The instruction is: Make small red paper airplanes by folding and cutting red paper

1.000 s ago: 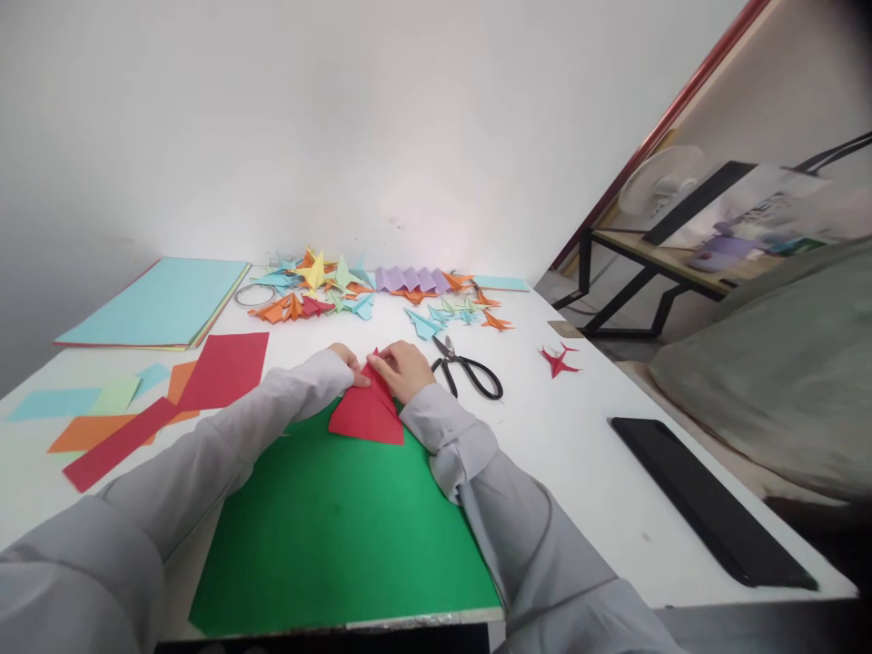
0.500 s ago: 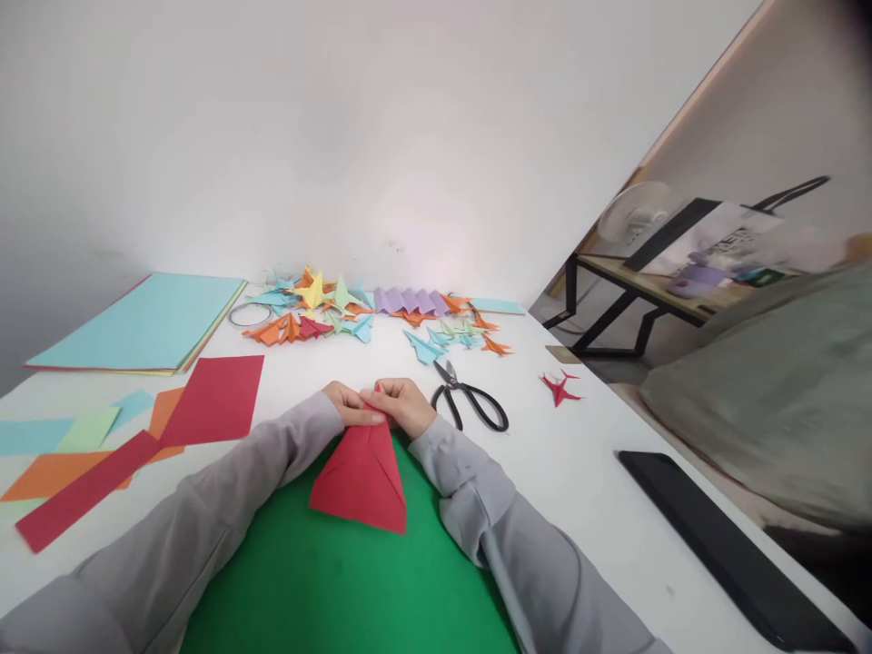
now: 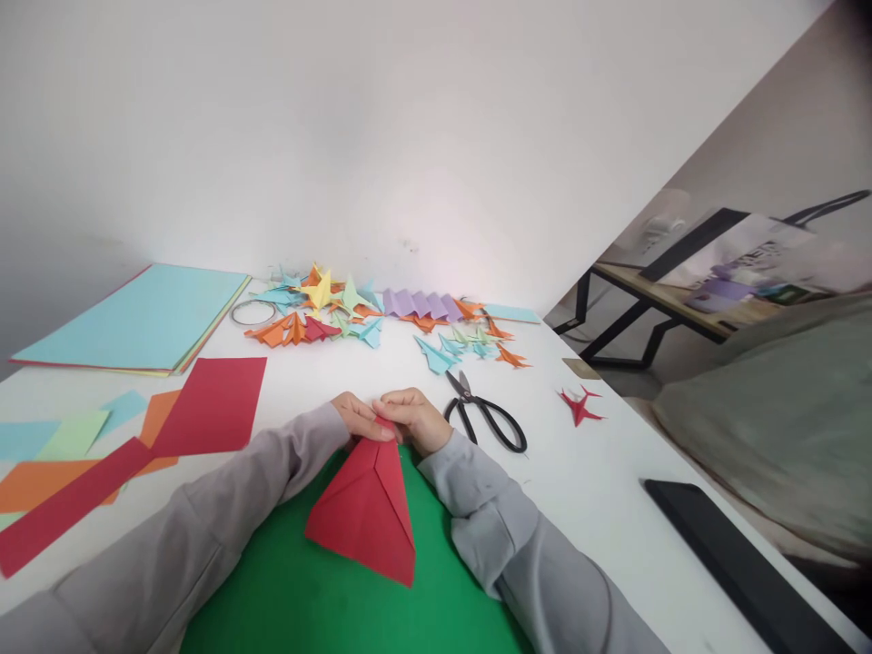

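A folded piece of red paper (image 3: pixel 364 518), wide at the near end and narrow at the far end, lies over the green mat (image 3: pixel 327 613). Creases run down both its sides from a point near the fingers. My left hand (image 3: pixel 362 418) is closed on its narrow tip from the left. From the right, my right hand (image 3: pixel 417 418) pinches the same tip, and the fingers of both hands meet there. The very end of the tip is partly hidden by the fingers. Black-handled scissors (image 3: pixel 487 413) lie just right of my right hand, blades pointing away.
Folded paper planes (image 3: pixel 317 304) in several colours sit by the wall, near a purple pleated strip (image 3: pixel 422 306). Red sheets (image 3: pixel 211 404) and coloured scraps lie left, before a paper stack (image 3: pixel 136 318). A red paper plane (image 3: pixel 580 406) and a black flat object (image 3: pixel 722 554) are right.
The view has shifted a little. The red paper's wide end has swung nearer and its side creases show more plainly. Both hands keep hold of the tip.
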`<state>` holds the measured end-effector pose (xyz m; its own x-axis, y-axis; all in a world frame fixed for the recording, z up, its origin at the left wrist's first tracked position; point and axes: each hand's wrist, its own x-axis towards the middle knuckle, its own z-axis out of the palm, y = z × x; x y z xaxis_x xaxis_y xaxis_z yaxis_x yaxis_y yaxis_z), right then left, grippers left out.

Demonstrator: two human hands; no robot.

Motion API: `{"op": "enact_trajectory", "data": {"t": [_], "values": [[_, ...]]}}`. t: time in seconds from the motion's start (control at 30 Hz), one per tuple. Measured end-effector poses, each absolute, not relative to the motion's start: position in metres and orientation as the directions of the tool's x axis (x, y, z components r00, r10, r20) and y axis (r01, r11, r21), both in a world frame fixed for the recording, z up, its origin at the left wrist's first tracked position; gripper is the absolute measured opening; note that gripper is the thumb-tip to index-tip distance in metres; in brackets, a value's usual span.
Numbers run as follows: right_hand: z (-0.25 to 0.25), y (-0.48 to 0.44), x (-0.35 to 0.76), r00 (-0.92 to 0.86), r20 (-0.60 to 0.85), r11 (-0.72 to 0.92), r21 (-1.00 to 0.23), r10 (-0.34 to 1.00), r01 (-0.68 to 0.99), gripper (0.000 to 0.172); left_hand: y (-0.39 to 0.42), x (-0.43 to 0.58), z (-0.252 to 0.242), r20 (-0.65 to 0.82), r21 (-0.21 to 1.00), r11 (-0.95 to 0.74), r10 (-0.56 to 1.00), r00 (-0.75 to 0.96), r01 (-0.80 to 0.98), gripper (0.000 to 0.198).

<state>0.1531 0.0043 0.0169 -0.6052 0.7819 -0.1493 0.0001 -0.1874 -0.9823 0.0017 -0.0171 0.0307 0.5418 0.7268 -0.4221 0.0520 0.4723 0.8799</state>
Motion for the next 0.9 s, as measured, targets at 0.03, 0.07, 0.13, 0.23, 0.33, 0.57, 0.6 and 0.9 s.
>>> {"op": "enact_trajectory", "data": {"t": [0.03,0.07,0.13,0.23,0.33,0.57,0.6,0.9], "values": [[0.017,0.005,0.153,-0.586,-0.149,-0.194,-0.981,0.796,-0.014,0.045,-0.018,0.002,0.032,-0.423,0.884,0.462,0.724,0.546,0.071,0.030],[0.018,0.006,0.154,-0.568,-0.137,-0.188,-0.982,0.811,-0.031,0.046,-0.019,0.002,0.034,-0.423,0.888,0.450,0.718,0.553,0.094,0.028],[0.018,0.009,0.155,-0.485,-0.077,-0.181,-0.969,0.871,-0.170,0.051,-0.021,0.001,0.036,-0.422,0.895,0.426,0.715,0.558,0.130,0.025],[0.016,0.012,0.156,-0.479,-0.095,-0.227,-0.948,0.872,-0.225,0.049,-0.023,0.001,0.037,-0.417,0.898,0.424,0.727,0.546,0.122,0.028],[0.012,0.009,0.153,-0.474,-0.083,-0.159,-0.980,0.877,-0.121,0.053,-0.023,0.000,0.036,-0.414,0.895,0.435,0.734,0.538,0.096,0.030],[0.012,0.001,0.150,-0.562,-0.028,-0.026,-1.000,0.826,0.011,0.050,-0.020,0.003,0.029,-0.368,0.921,0.378,0.774,0.515,0.090,0.037],[0.013,0.001,0.151,-0.566,-0.023,-0.019,-1.000,0.824,0.012,0.050,-0.020,0.003,0.028,-0.365,0.922,0.377,0.782,0.504,0.083,0.039],[0.013,0.002,0.151,-0.527,-0.041,-0.060,-0.998,0.849,-0.020,0.054,-0.023,0.003,0.026,-0.327,0.923,0.385,0.803,0.499,-0.014,0.037]]}}
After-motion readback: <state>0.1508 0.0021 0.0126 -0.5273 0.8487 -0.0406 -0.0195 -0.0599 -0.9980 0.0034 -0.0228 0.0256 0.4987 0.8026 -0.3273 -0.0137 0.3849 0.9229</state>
